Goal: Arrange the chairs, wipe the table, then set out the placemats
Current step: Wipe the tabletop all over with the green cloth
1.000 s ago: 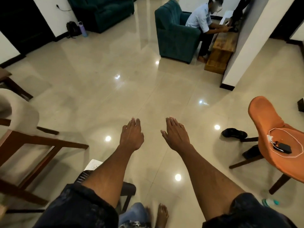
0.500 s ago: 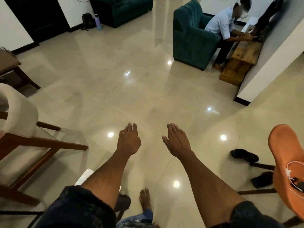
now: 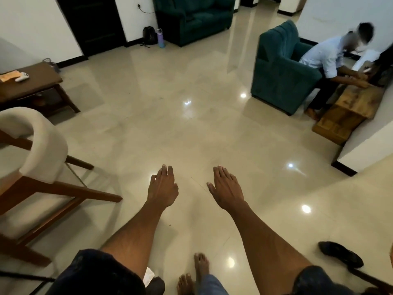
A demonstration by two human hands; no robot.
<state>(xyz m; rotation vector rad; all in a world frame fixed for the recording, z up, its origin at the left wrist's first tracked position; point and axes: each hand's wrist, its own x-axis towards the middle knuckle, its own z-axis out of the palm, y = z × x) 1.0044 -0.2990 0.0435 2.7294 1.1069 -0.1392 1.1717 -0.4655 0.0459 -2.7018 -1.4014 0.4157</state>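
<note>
Both hands, left hand (image 3: 162,189) and right hand (image 3: 227,189), reach out flat and empty over the tiled floor (image 3: 191,128); the white-cushioned chair (image 3: 40,158) stands at nine o'clock, well apart.

The floor (image 3: 191,128) is covered with glossy, smooth tiles in which lamps are mirrored. The chair (image 3: 42,150) is made of wood with matt cloth padding. The armchair (image 3: 276,77) is covered in soft cloth.
</note>
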